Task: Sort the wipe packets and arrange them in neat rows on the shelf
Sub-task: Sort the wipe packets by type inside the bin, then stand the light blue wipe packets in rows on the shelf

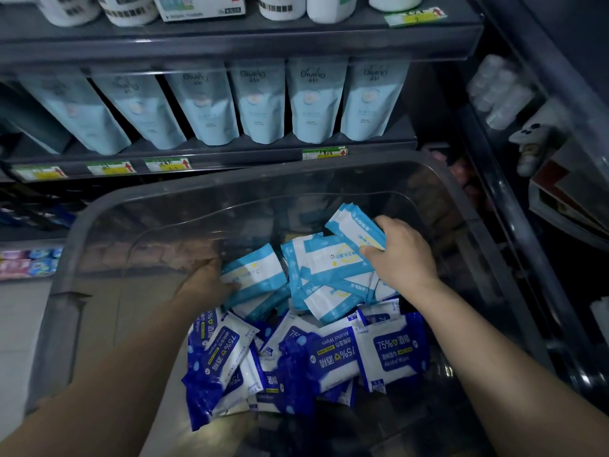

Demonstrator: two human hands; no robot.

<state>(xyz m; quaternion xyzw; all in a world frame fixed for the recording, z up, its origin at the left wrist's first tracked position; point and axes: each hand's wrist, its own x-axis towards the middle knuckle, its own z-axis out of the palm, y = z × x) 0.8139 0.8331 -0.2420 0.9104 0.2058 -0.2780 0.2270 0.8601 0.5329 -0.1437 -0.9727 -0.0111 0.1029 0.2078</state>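
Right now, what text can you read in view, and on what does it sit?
"75%" and "Alcohol Wipes": dark blue and white wipe packets in the clear plastic bin.
"Giving": pale blue stand-up pouches on the grey shelf.
Too blurred: light blue and white wipe packets, green and yellow shelf tags.

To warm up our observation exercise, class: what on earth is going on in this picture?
A person reaches both hands into a clear plastic bin in front of shop shelves. The right hand grips a small stack of light-blue wipe packets at the bin's far side. The left hand holds the edge of another light-blue packet. Dark-blue 75% alcohol wipe packets lie heaped nearer the person. The shelf behind holds pale blue pouches.
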